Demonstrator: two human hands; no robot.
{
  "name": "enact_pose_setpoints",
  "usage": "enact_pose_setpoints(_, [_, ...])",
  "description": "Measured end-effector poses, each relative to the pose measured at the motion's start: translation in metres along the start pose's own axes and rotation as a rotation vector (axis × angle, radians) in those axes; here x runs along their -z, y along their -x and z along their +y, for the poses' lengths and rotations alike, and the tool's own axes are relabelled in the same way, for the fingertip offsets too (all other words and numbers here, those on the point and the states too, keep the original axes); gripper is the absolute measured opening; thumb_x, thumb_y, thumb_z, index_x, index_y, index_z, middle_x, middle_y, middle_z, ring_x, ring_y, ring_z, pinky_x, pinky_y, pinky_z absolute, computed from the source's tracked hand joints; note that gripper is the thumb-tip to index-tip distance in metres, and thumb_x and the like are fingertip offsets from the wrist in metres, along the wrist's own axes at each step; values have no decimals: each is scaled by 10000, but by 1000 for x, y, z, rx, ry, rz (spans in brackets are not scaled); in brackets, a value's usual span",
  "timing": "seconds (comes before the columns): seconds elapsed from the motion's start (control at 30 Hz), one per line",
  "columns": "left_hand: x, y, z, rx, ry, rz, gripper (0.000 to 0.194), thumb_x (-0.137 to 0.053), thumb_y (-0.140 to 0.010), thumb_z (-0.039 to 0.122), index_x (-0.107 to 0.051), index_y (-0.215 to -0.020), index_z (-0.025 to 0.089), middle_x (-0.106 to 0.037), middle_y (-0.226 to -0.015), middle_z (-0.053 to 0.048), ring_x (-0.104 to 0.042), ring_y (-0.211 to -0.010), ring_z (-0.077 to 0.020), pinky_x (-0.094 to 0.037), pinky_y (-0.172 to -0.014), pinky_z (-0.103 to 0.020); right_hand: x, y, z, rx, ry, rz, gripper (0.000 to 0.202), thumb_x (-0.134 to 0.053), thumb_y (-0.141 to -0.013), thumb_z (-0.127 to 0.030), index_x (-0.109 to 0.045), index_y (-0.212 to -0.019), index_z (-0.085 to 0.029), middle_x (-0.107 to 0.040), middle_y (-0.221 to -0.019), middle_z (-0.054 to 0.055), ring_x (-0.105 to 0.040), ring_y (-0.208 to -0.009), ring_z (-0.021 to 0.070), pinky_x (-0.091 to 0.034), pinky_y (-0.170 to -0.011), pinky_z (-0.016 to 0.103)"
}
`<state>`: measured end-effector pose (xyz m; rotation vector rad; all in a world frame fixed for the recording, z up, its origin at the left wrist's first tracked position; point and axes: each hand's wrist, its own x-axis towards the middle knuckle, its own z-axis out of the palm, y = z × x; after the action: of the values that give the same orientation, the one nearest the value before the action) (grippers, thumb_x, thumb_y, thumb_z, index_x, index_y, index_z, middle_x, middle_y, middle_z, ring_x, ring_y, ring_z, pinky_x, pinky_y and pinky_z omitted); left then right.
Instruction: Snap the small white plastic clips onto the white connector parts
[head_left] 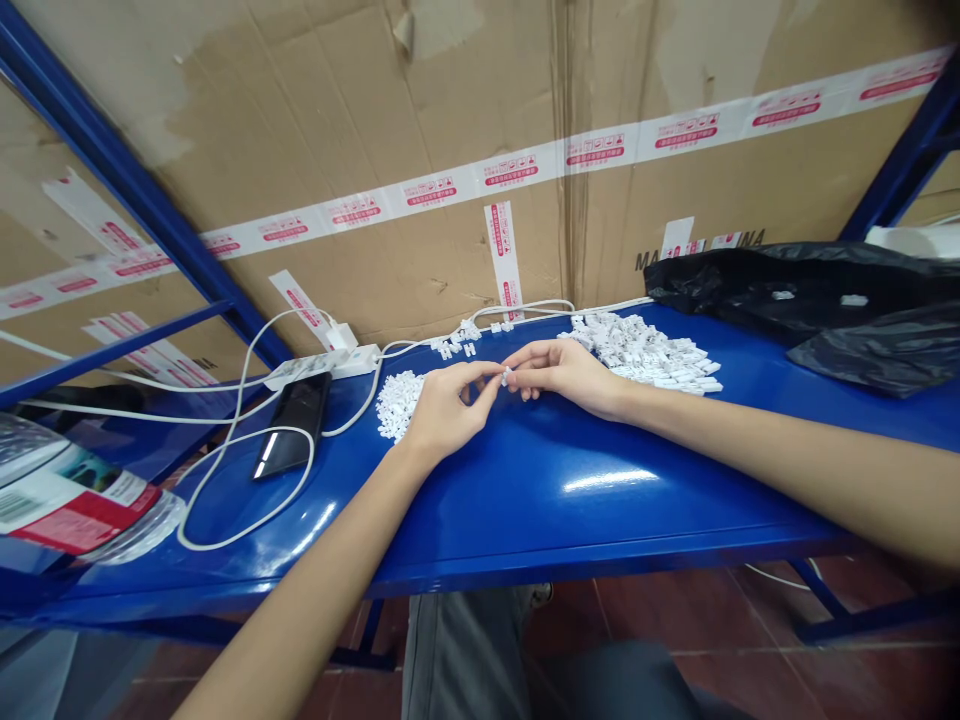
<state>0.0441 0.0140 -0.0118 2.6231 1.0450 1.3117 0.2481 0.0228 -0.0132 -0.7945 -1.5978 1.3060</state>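
My left hand (450,402) and my right hand (559,375) meet above the blue shelf, fingertips pinched together. Between them is a small white plastic piece (507,377), mostly covered by the fingers, so its exact kind is unclear. Both hands are closed on it. A pile of tiny white pieces (396,400) lies just left of my left hand. Beyond my right hand spreads a bigger heap of white plastic parts (645,352), some in long strips. A few loose white pieces (457,343) sit behind the hands near the cardboard.
At left are a black phone (294,425), a white power strip (322,366) with looping cables, and a large labelled plastic bottle (75,500). A black plastic bag (750,285) holding white pieces lies at right. Large cardboard (420,100) stands behind the blue shelf (525,500).
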Motion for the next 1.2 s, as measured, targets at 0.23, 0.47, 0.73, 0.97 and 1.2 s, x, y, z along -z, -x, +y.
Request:
enact_pose_setpoints(0.23, [1,0,0,15,-66,-54,211,-684,-882,262,-731,-1075,191,-706,-766,-18,-569,-611,-132,-470,-624,-273,1,0,1,-30,-96,5,315,-877,-686,-302,-775,-937,-142,-758,-841,57,-614,-644,108,-497,-604,256])
enact_pose_setpoints(0.47, [0,0,0,-30,-8,-21,139,-660,-889,230,-731,-994,172,-674,-693,-3,-536,-541,-110,-469,-600,-268,1,0,2,-22,-64,1,308,-875,-710,-355,-773,-913,-146,-755,-840,55,-606,-646,109,-497,-606,261])
enact_pose_setpoints(0.73, [-1,0,1,-66,24,-34,133,-623,-889,177,-694,-1001,169,-615,-692,11,-519,-560,-108,-468,-603,-262,-2,2,0,-1,-19,15,314,-875,-716,-375,-763,-913,-158,-740,-777,34,-607,-627,109,-502,-581,250])
enact_pose_setpoints(0.97, [0,0,-1,-72,67,-73,158,-638,-876,153,-652,-1033,173,-567,-769,13,-494,-597,-99,-444,-589,-244,-6,5,-5,-5,-22,13,285,-868,-728,-347,-756,-902,-152,-724,-736,22,-603,-601,102,-485,-563,245])
enact_pose_setpoints(1.2, [2,1,-1,-90,19,-64,191,-604,-859,73,-632,-1014,182,-568,-783,19,-522,-668,-109,-436,-658,-251,-7,5,-4,-44,-86,4,327,-865,-734,-384,-762,-909,-127,-725,-751,43,-599,-605,100,-469,-563,246])
